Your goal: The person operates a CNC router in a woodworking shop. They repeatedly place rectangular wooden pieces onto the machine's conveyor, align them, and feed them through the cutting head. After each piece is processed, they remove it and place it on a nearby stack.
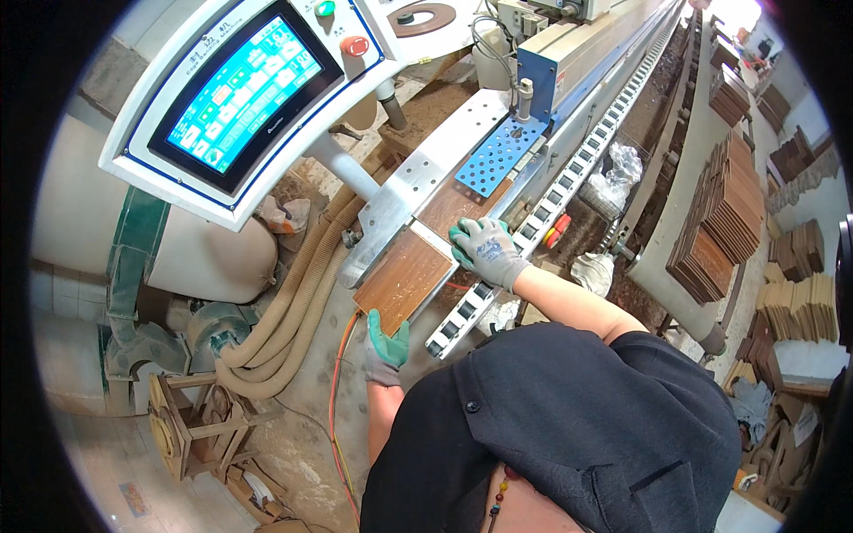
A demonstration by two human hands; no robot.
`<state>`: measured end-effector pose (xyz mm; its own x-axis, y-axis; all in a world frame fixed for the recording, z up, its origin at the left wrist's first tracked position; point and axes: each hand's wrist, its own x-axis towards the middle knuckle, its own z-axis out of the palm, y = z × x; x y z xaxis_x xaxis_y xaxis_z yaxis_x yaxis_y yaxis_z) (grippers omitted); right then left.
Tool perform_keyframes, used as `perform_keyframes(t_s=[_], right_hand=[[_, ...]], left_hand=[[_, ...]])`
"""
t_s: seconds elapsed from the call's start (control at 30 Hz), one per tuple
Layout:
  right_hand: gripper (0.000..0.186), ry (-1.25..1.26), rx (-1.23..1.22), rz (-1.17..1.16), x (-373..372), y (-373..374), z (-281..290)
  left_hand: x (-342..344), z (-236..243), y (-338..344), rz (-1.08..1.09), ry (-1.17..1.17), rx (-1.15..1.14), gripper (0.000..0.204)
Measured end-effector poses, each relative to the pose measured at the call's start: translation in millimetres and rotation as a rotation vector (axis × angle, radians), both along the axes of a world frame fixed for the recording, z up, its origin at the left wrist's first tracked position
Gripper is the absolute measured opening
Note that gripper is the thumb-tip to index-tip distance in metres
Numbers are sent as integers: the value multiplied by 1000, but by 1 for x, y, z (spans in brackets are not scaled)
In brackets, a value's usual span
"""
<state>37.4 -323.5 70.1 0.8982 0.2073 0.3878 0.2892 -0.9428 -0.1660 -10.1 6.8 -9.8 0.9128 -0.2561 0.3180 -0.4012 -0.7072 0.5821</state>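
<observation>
My left hand [386,346], in a grey glove with green fingers, is nearest me: thumb and fingers stand apart in a V at the near end of a brown, wood-grain rectangular board [404,280]. I cannot tell whether that grip closes beneath the edge. The board lies flat, on the near side of the blue metal plate pierced with round holes [502,158]. My right hand [487,250], gloved alike, is just nearer than the plate, by the board's far right corner, fingers bent; whether this grip pinches anything is hidden.

Past a pale strip, a second brown wood-grain surface [455,206] reaches the blue plate and seems to run beneath it. I judge the board at my hands to be at an early point, since all I see of it lies short of the plate; its passage there is not yet made.

Right of the plate, past the white track with black rollers [562,188], lie a crumpled white bag [593,274] and, farther, a crumpled clear plastic bag [613,178]; I cannot tell what either holds. Left of the plate, a big pale, bulging container [213,258] hides its contents.

Farthest right of the plate, brown flat boards in a leaning stack [715,222] are either worked or waiting; I cannot tell which.
</observation>
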Motion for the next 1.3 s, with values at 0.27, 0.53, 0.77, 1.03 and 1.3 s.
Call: perform_keyframes(t_s=[0.27,0.53,0.77,1.03,1.3], right_hand=[[27,3,-15,8,1,-1,0],[31,133,5,-1,2,-1,-2],[30,105,-5,7,3,-2,-4],[31,150,-18,-7,3,-1,0],[32,162,-23,-68,9,-19,4]], left_hand=[[0,1,-3,19,108,-121,61],[-1,5,-3,24,22,43,59],[-1,9,-2,35,145,-23,52],[0,4,-1,40,241,-91,45],[1,1,1,4,210,-93,49]])
